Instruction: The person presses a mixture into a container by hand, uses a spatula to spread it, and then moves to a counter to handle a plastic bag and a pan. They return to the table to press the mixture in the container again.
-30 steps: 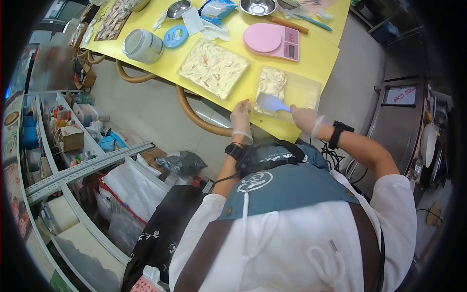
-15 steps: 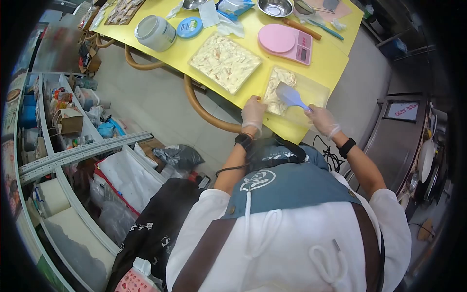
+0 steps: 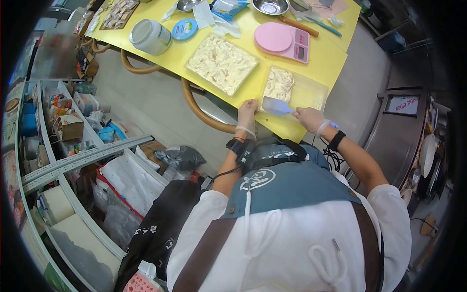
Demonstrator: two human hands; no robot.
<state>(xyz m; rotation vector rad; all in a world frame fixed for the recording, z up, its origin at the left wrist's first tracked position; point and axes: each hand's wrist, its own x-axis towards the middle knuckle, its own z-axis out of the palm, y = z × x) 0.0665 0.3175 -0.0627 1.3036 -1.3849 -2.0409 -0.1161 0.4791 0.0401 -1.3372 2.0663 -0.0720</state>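
Note:
My right hand [image 3: 309, 119], in a clear glove, is closed round the handle of a purple spatula [image 3: 276, 105]. The spatula's flat blade lies over the near left part of a clear rectangular tray [image 3: 315, 92]. Creamy pale filling [image 3: 279, 83] covers the left side of that tray. At the tray's near left corner is my left hand [image 3: 247, 112], also gloved, its fingers pressed together on the corner. To the left sits a second tray full of creamy mixture [image 3: 222, 64].
On the yellow table [image 3: 326, 56] are a pink scale [image 3: 282, 40], a white tub [image 3: 150, 37], a blue lid [image 3: 185, 29], a steel bowl [image 3: 270, 6] and a wooden rolling pin [image 3: 298, 26]. Shelves stand at the left, a steel cabinet [image 3: 396, 126] at the right.
The spatula blade has moved down and left toward the tray's near left corner, now turned more sideways. My right hand has shifted slightly left and down. The view has shifted a little.

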